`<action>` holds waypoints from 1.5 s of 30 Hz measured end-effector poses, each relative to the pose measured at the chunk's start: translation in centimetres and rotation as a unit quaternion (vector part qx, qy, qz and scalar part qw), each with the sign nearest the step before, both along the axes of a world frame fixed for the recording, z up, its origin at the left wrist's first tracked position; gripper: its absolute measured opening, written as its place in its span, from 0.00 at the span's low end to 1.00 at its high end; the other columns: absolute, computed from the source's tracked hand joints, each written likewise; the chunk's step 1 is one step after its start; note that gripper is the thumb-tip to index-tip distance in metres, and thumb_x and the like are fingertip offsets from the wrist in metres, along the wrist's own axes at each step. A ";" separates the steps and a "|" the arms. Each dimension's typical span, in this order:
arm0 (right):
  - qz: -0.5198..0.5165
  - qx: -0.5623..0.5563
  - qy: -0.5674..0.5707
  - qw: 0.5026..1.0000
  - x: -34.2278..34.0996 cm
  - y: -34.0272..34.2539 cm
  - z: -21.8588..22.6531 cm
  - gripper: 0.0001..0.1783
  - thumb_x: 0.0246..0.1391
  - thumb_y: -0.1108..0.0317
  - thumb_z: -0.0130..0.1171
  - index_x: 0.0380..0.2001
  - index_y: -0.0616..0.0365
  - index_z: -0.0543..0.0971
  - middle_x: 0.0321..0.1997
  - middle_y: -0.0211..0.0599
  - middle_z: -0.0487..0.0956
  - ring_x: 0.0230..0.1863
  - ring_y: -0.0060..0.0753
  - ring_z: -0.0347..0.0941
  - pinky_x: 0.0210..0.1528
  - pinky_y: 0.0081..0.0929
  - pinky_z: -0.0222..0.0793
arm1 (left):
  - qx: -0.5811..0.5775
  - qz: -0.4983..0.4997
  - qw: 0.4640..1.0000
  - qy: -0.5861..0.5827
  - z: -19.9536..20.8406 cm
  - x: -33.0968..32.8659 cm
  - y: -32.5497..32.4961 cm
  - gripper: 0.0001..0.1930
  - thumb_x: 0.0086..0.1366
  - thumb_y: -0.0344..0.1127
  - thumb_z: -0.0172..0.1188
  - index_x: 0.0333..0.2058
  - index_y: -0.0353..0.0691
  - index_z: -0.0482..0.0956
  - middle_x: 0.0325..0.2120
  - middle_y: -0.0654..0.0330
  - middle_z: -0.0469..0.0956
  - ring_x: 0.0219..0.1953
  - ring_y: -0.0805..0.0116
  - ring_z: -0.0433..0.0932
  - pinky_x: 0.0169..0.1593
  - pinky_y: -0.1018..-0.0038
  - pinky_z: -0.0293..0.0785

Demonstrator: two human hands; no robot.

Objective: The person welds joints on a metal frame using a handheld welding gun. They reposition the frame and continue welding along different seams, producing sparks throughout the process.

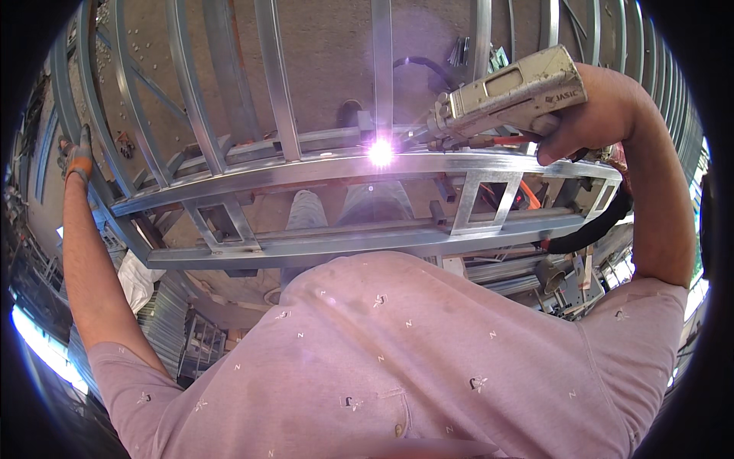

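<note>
Welding torch [508, 96] sits between one and two o'clock, clasped in my right grip [600, 115]; I should hold it steady toward the arc [381, 153] at twelve on the metal frame [489, 163]; my left grip [79, 161] is at the outer bar [64, 92] past nine; whether clenched, I cannot tell.

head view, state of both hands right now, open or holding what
Left hand: gloved, closed on the frame's far-left steel tube.
Right hand: closed, holding the cream handheld welding gun.

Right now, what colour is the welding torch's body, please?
The welding torch body is beige; the head view shows it best.
</note>
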State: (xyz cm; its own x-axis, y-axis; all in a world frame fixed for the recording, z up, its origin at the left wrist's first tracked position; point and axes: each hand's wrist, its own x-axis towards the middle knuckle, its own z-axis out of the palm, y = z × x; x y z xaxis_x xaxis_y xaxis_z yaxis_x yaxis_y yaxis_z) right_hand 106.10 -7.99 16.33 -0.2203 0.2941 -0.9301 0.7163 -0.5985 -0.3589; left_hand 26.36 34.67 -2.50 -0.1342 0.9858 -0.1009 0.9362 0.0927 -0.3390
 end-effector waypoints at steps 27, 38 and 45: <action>-0.021 -0.032 0.012 0.999 0.0 -0.3 -0.3 0.31 0.37 0.74 0.80 0.51 0.61 0.86 0.39 0.40 0.88 0.34 0.30 0.84 0.38 0.30 0.82 | 0.005 0.009 1.000 -0.026 -1.0 -0.7 0.3 0.64 0.59 0.84 0.49 0.79 0.41 0.43 0.79 0.45 0.47 0.80 0.38 0.40 0.79 0.47 0.42; -0.203 0.032 -0.023 0.978 3.1 -7.1 5.7 0.33 0.35 0.78 0.81 0.50 0.62 0.85 0.42 0.35 0.86 0.42 0.33 0.81 0.48 0.34 0.80 | 0.021 -0.003 0.999 0.029 -2.5 -1.0 1.4 0.63 0.58 0.86 0.48 0.79 0.45 0.46 0.80 0.50 0.43 0.80 0.39 0.39 0.78 0.39 0.39; -0.346 0.145 -0.073 0.924 -0.8 -18.8 11.7 0.24 0.47 0.81 0.76 0.50 0.58 0.83 0.41 0.26 0.82 0.43 0.23 0.75 0.47 0.24 0.73 | 0.044 -0.003 0.999 0.019 -4.0 -0.1 3.3 0.59 0.61 0.85 0.45 0.79 0.49 0.47 0.80 0.51 0.44 0.81 0.41 0.38 0.77 0.38 0.38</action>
